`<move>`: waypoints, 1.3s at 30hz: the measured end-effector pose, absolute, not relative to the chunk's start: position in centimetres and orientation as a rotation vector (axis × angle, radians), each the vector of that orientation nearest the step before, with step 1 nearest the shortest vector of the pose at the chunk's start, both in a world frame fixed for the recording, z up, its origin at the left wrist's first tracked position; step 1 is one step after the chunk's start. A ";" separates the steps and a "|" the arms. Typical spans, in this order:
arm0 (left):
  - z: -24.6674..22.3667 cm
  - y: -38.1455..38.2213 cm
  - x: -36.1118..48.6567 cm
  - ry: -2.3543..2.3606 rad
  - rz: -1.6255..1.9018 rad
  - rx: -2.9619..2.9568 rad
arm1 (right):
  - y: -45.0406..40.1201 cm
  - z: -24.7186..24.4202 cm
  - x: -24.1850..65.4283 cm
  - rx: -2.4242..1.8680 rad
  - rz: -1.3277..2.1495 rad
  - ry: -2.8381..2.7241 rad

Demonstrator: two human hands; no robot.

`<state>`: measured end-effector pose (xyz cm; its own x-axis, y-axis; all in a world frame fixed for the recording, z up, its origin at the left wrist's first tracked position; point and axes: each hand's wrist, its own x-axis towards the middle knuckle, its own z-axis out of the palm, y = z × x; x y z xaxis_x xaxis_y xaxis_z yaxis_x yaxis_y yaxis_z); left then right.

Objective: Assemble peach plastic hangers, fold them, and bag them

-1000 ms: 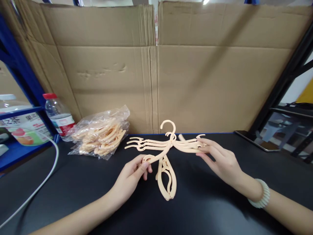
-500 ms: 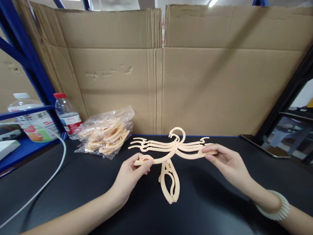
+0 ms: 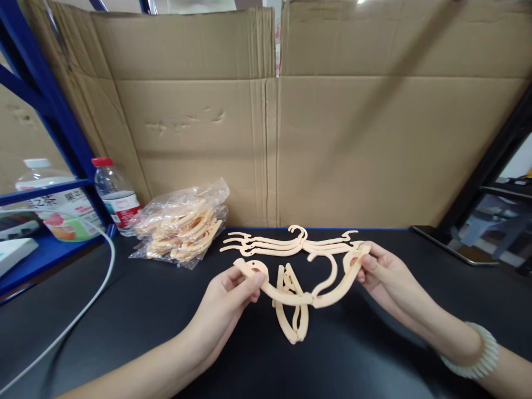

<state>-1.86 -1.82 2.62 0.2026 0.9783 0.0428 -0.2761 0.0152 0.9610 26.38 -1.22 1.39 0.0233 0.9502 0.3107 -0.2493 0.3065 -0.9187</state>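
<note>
Between both hands I hold a cream plastic folding clothes hanger [image 3: 286,298], raised off the black table. My left hand [image 3: 233,296] pinches its left arm end, thumb on top. My right hand [image 3: 386,271] is closed on the right arm end. Its arms bow down to the centre joint, and the hook leans to the right. Below and behind it lies a folded hanger [image 3: 303,327] of the same kind, partly covered by the held one. Farther back, several unfolded hangers [image 3: 274,248] lie side by side, hooks pointing away; my right hand is close to their right ends.
A clear plastic bag [image 3: 183,221] of folded hangers lies at the back left beside a red-capped bottle [image 3: 120,199]. A white cable [image 3: 83,310] curves across the left side. Cardboard [image 3: 374,138] walls the back. A phone-like flat object [image 3: 453,246] lies at the back right.
The held hanger has come down and nearer to me, away from the row behind. Its hook has tipped from upright to the right, and its arms now bend more sharply at the centre.
</note>
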 end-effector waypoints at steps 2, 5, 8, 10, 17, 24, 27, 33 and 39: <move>2.5 -2.0 -1.5 0.860 1.140 1.140 | -1.8 1.3 25.6 -0.789 1.149 -1.159; 2.5 -2.5 -1.0 0.865 1.076 1.197 | -2.8 1.2 24.6 -0.819 1.264 -1.315; 2.3 -3.0 -0.6 0.873 1.013 1.237 | -3.7 1.3 24.1 -0.807 1.354 -1.564; 2.2 -3.2 -0.5 0.871 0.989 1.252 | -4.2 1.5 23.8 -0.740 1.402 -1.705; 2.0 -3.3 -0.6 0.871 1.015 1.280 | -5.2 2.3 23.3 -0.649 1.532 -1.848; 2.2 -3.5 -0.8 0.822 0.997 1.324 | -5.8 2.6 23.4 -0.666 1.529 -1.839; 2.2 -3.5 -0.9 0.787 0.976 1.357 | -5.9 2.7 23.4 -0.712 1.474 -1.859; 2.7 -3.7 -0.8 0.805 0.981 1.442 | -6.4 2.9 23.3 -0.690 1.322 -1.914; 2.5 -3.9 -0.5 0.714 0.953 1.364 | -6.9 3.2 23.6 -0.756 0.940 -2.151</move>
